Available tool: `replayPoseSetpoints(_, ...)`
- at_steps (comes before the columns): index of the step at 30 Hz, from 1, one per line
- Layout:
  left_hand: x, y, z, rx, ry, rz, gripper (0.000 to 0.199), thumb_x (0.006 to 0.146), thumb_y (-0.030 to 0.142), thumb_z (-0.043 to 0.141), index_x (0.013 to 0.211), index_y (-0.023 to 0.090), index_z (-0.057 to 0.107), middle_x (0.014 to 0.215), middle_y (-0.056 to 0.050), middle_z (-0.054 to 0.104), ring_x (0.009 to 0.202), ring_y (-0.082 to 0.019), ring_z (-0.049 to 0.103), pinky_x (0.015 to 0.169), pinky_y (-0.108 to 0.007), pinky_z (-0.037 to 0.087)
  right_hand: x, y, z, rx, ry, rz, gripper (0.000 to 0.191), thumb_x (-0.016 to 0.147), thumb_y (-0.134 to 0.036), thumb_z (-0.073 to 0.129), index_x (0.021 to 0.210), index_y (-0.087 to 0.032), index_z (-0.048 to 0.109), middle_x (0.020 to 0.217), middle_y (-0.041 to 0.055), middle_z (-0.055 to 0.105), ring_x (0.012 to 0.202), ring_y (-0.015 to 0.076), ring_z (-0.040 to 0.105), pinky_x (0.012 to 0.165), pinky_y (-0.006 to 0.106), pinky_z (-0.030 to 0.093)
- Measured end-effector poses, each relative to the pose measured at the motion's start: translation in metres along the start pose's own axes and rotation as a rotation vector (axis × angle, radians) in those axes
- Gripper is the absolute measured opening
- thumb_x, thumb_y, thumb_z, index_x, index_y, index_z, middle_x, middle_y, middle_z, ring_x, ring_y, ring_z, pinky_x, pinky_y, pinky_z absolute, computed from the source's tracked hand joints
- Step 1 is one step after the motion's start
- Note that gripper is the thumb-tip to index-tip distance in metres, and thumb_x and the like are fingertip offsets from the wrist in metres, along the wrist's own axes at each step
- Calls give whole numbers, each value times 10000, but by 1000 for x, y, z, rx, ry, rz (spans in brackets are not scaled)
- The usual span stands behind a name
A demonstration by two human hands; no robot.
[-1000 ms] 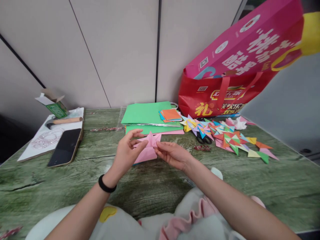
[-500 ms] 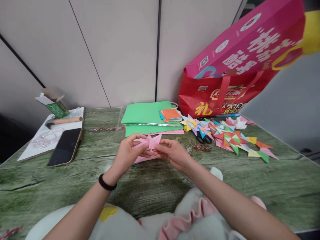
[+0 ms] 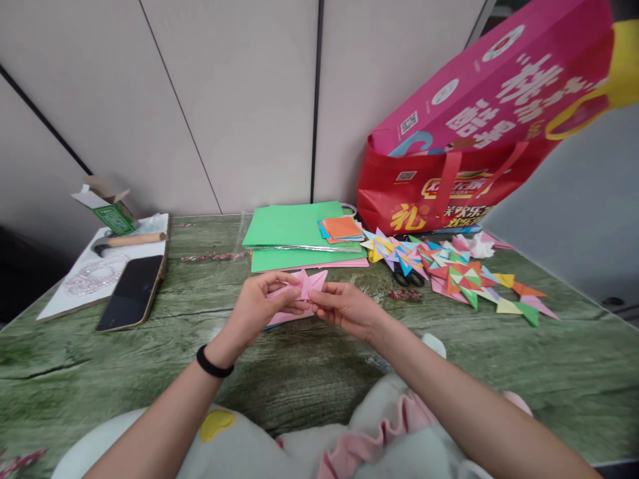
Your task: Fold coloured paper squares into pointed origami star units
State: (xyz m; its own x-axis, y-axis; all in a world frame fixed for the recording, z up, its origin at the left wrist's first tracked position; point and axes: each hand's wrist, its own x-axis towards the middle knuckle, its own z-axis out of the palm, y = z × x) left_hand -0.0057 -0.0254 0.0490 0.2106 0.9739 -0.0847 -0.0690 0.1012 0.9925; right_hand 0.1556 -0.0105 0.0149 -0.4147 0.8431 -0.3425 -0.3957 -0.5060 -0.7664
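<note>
A folded piece of pink origami paper (image 3: 313,285) with pointed corners is held up between both hands at the middle of the view. My left hand (image 3: 267,297) pinches its left side, thumb in front and fingers behind. At the lower right of the fold, my right hand (image 3: 347,307) grips it between thumb and forefinger. Below the hands lies a pink sheet (image 3: 287,318) with a blue edge showing under it. My fingers hide part of the folded piece.
Behind the hands are green paper sheets (image 3: 284,226) with small orange squares (image 3: 342,227) on top. Folded paper stars (image 3: 462,276) and black scissors (image 3: 409,276) lie right, before a red bag (image 3: 389,193). Leftward are a phone (image 3: 130,293), a wooden-handled tool (image 3: 137,239) and a small box (image 3: 112,213).
The right hand's thumb and the pink origami paper have shifted slightly to the right and down. Both hands still hold the paper.
</note>
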Motion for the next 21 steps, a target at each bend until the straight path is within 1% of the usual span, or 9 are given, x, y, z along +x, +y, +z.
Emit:
replayPoseSetpoints(7,1,-2,0,19,27,29,275,606,275,724,781,122,578,662,-24,667,589,-208,673,613,-332,560,-1,2,-2,-141,18,-43,248,544,-259,774,671,-110,623,574,-6,615,463,33,532,475,139,458)
replayPoseSetpoints(9,1,-1,0,28,25,33,265,612,273,719,778,120,579,643,-24,665,581,-204,671,600,-322,557,-1,2,-1,-197,25,-77,255,554,-281,762,678,-113,618,566,-12,604,466,36,522,478,151,448)
replayPoseSetpoints(11,1,-1,-1,36,14,30,271,630,279,706,807,121,576,620,-30,668,577,-202,669,597,-319,553,-2,1,1,-270,35,-142,257,564,-304,746,671,-116,608,547,-18,587,469,46,514,479,170,439)
replayPoseSetpoints(13,1,0,-2,42,-5,18,313,642,277,697,881,125,563,610,-35,673,574,-201,667,590,-319,547,-4,1,4,-360,44,-225,248,589,-321,719,674,-121,599,533,-25,570,471,58,505,475,186,427)
replayPoseSetpoints(16,1,0,-3,75,-9,-16,420,604,234,723,969,132,542,596,-25,673,539,-185,652,553,-299,532,-6,0,10,-499,57,-351,207,622,-307,676,688,-131,590,530,-34,550,462,67,486,459,195,403)
replayPoseSetpoints(18,1,-1,-3,113,-5,-43,398,559,196,746,910,123,575,606,-28,675,533,-165,639,548,-274,519,-7,1,12,-571,62,-419,170,632,-279,656,687,-136,585,537,-35,544,463,72,481,454,198,392)
replayPoseSetpoints(21,1,-3,-4,171,-29,-57,245,541,178,744,742,106,623,635,-38,678,558,-136,623,554,-228,491,-6,3,12,-639,52,-470,142,650,-261,634,677,-134,578,556,-26,547,482,81,485,466,204,391)
